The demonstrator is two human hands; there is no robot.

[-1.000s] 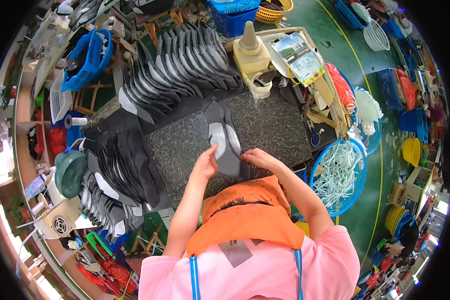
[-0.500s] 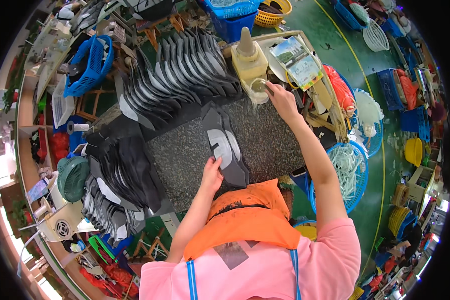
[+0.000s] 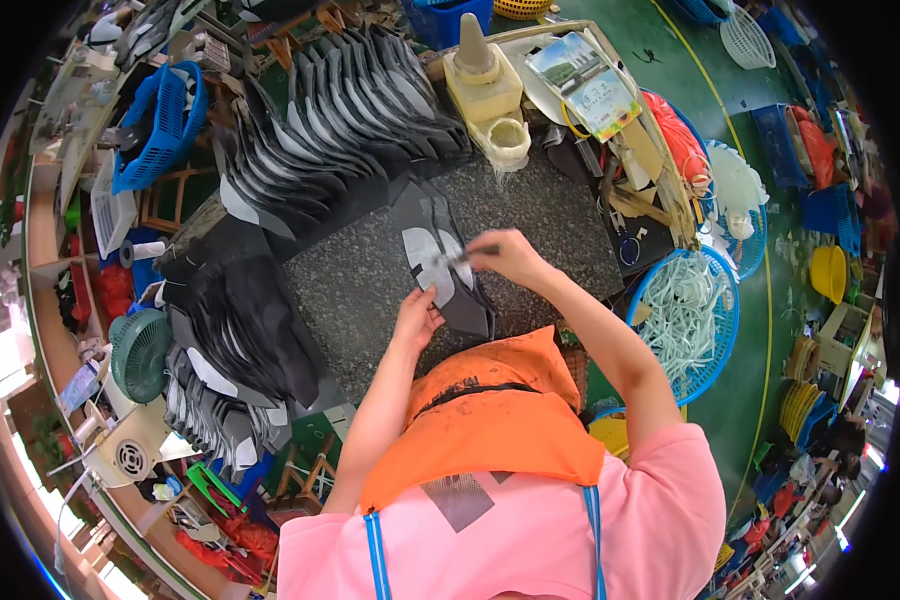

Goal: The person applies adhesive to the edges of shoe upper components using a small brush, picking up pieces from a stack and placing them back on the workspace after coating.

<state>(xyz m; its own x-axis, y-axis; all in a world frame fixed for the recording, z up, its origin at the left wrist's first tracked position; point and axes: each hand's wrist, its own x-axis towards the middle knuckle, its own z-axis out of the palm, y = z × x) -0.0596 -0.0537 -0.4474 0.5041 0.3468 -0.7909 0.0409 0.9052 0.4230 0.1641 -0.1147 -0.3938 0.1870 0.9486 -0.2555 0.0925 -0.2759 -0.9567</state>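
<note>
On the dark speckled worktop (image 3: 355, 285) lie black, elongated cut pieces (image 3: 415, 205), overlapping, with a light grey panel (image 3: 425, 268) on the upper one. My left hand (image 3: 417, 318) pinches the left edge of the upper piece near its lower end. Above the grey panel, my right hand (image 3: 508, 257) grips a small dark brush (image 3: 460, 257), its tip blurred against the panel. Farther off stands a whitish, crusted cup (image 3: 508, 157), beside a cream block-shaped container (image 3: 485, 98) topped by a grey cone (image 3: 475, 48).
Rows of similar pieces (image 3: 340, 120) fan out along the far side, and black stacks (image 3: 240, 320) cover the left. A notepad (image 3: 590, 85) lies in a cluttered wooden tray (image 3: 675, 215). To the right, a blue basket (image 3: 732, 345) holds pale strips.
My right hand has come from the cup back to the piece, bringing the brush onto the grey panel. My left hand keeps its hold. The whole view has shifted slightly.
</note>
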